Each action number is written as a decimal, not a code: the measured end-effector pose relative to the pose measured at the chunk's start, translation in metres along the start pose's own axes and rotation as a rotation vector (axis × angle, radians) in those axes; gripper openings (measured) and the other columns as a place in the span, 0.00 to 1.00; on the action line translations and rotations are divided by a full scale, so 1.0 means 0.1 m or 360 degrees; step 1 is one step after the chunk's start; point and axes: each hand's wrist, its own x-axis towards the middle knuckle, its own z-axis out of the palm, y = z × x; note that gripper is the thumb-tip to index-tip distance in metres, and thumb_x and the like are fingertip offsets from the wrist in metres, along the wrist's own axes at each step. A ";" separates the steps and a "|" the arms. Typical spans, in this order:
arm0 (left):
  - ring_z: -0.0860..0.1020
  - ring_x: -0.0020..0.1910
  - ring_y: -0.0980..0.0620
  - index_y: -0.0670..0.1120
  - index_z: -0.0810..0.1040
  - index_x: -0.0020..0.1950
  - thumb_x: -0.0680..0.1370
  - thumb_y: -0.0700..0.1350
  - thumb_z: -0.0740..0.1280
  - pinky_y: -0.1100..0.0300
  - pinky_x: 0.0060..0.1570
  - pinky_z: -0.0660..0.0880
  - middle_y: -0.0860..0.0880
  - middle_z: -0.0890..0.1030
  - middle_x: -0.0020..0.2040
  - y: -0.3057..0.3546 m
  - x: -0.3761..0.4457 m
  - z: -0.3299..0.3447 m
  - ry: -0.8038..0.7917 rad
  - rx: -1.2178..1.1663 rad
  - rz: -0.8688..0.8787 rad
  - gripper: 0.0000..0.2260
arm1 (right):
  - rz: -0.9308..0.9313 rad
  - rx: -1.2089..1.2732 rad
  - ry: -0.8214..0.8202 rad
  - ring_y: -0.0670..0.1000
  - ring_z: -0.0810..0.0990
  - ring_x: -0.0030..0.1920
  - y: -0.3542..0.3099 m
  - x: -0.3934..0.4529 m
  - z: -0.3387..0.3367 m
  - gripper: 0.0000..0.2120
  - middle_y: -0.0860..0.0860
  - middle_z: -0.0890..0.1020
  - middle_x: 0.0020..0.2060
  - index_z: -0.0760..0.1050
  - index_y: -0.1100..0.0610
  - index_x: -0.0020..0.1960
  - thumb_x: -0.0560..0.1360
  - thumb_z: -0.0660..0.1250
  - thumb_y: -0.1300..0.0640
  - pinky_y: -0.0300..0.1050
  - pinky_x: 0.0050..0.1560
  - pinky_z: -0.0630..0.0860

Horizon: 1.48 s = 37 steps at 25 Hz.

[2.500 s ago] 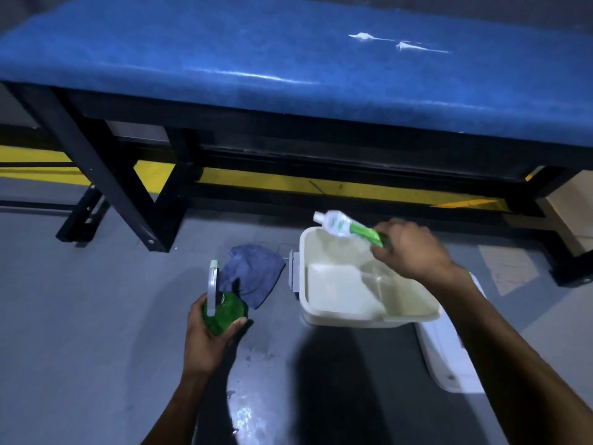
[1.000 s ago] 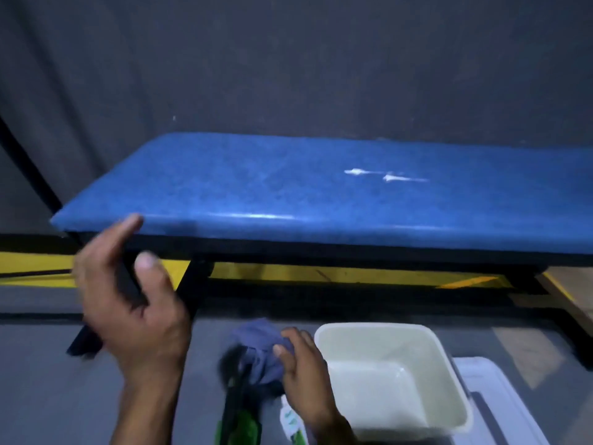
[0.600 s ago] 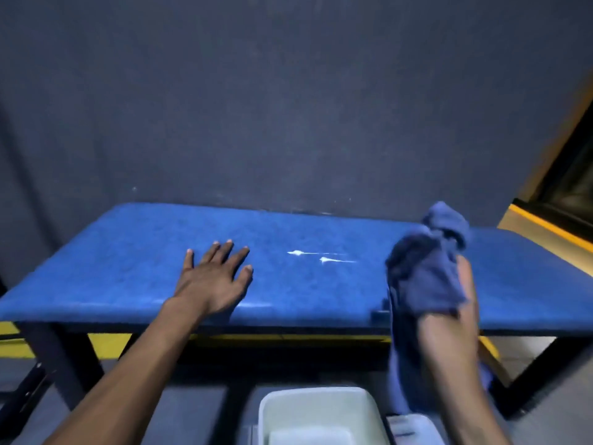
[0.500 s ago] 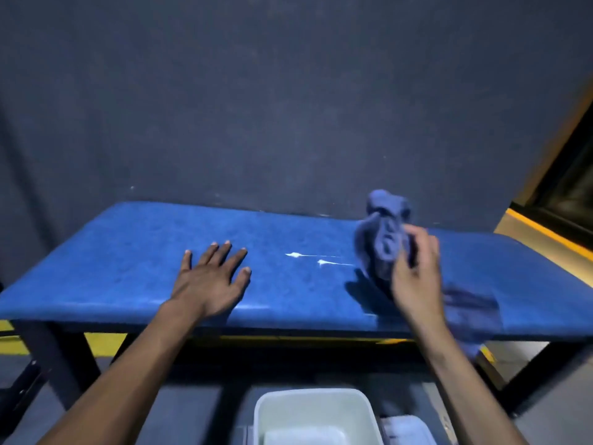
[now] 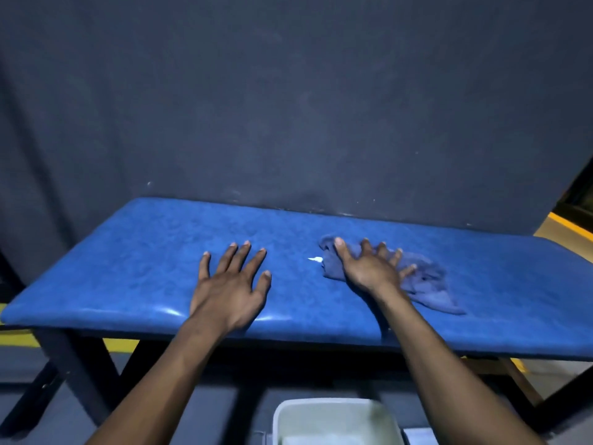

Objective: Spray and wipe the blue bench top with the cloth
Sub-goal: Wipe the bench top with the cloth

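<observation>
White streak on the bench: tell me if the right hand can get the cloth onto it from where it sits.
Probably yes. The right hand presses the cloth flat on the bench top, and the white streak lies just off the cloth's left edge with only bare blue surface between. The left hand rests further left, clear of it.

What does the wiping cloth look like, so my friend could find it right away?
Find the long blue bench top by the dark wall. On its right half, the right hand presses flat on a crumpled cloth. It is duller and greyer than the shiny padding, wrinkled, beside a small white streak; the left hand covers only bare bench.
</observation>
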 end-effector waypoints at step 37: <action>0.44 0.83 0.44 0.55 0.50 0.83 0.81 0.56 0.39 0.45 0.80 0.41 0.45 0.48 0.84 -0.01 0.00 0.09 0.0101 0.0148 -0.0095 0.29 | -0.0050 -0.0288 0.0166 0.62 0.53 0.81 0.24 0.16 0.04 0.40 0.61 0.56 0.81 0.53 0.56 0.81 0.77 0.47 0.32 0.63 0.79 0.47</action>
